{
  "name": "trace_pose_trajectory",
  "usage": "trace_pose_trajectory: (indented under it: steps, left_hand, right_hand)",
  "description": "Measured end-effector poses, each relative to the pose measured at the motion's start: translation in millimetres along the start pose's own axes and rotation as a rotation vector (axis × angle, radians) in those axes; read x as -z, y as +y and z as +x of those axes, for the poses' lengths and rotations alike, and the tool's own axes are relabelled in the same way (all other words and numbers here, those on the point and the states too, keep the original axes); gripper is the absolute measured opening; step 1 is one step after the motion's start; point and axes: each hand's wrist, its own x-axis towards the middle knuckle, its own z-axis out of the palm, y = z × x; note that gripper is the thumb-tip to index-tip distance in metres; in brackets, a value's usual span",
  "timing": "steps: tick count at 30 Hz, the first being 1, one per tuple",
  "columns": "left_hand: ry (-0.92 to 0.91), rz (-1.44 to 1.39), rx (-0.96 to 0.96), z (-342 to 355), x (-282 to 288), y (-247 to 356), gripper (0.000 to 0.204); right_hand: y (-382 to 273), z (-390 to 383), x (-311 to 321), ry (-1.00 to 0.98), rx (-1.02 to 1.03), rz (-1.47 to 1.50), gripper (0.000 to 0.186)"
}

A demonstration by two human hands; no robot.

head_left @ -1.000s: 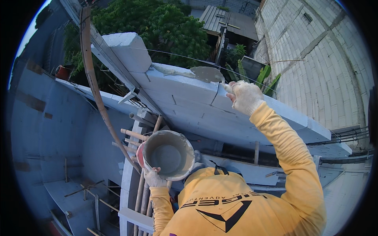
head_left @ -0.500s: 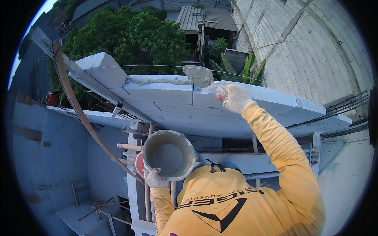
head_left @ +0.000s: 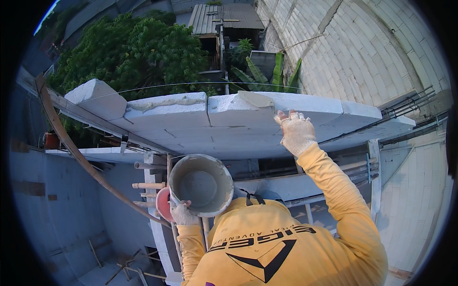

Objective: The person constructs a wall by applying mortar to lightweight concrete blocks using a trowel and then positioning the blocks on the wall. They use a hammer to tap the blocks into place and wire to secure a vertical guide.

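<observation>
Up here, seen from the head camera, a person in a yellow long-sleeved shirt (head_left: pixel 281 248) stands at the top of a wall of pale grey blocks (head_left: pixel 238 126), both hands in knitted work gloves. The left hand (head_left: pixel 182 213) is closed around the rim of a grey bucket (head_left: pixel 201 185), fingers curled over the near edge, and it holds the bucket tilted so that the inside shows; a smear of grey mortar (head_left: pixel 198 183) lies on the bottom. A pinkish rounded thing (head_left: pixel 162 202) peeks out just beside the bucket, behind that hand; I cannot tell what it is.

The right hand (head_left: pixel 296 131) is raised to the top course, arm stretched out, fingers bent as if round a handle. Just beside its fingertips a flat trowel blade (head_left: pixel 256 99) lies on top of the block, though the grip itself is hidden by the glove, so I cannot say for sure that the hand has it.

Further left along the same course, a strip of wet mortar (head_left: pixel 164 102) is spread along the top edge of a block. A thin string line (head_left: pixel 191 84) runs just above the blocks. Beyond the wall stand green trees (head_left: pixel 138 47), a tin roof (head_left: pixel 224 16) and a tall block wall (head_left: pixel 353 47). Far below on the left, a curved brown bar (head_left: pixel 71 143) sweeps past.
</observation>
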Motion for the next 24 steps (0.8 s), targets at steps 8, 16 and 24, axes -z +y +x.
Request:
trace_pose_trajectory:
  steps: [8,16,24]
  left_hand:
    - [0.030,0.098,-0.109,-19,-32,20,0.047]
    - [-0.028,0.092,-0.113,-21,-32,12,0.046]
    - [-0.051,0.065,-0.107,-24,-38,6,0.048]
  right_hand:
    - [28,2,-12,-0.115,-0.253,-0.054,0.076]
    - [-6,-20,-46,0.044,-0.345,0.339,0.063]
    - [-74,-49,-87,-0.129,-0.197,0.556,0.061]
